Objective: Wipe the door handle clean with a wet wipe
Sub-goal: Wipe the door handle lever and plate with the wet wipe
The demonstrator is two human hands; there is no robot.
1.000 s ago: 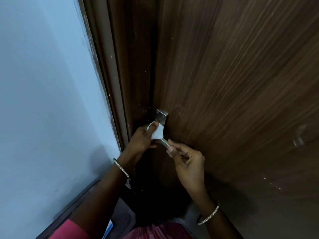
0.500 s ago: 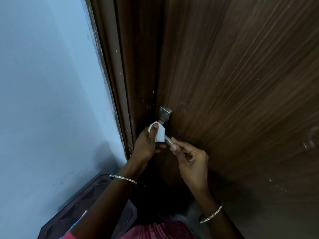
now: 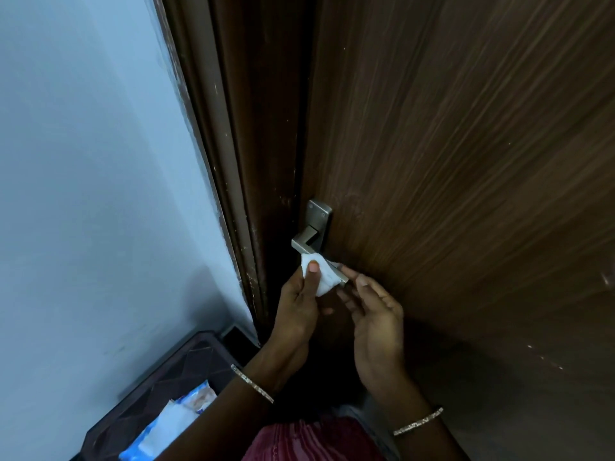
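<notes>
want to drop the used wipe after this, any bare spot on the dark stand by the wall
The dark stand is bare on its far part, between the wall and the door frame; wipe packets fill its near side. At the handle, the left hand, wet wipe and right hand crowd the lever's end.

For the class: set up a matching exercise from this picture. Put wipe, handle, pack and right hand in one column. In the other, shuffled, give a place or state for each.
Column 1
1 wipe
2 handle
3 pack
4 right hand

Column 2
a in the crate
b fixed to the door
c open, beside the handle's tip
d pressed on the handle by the left hand

Pairs: 1-d, 2-b, 3-a, 4-c
</notes>
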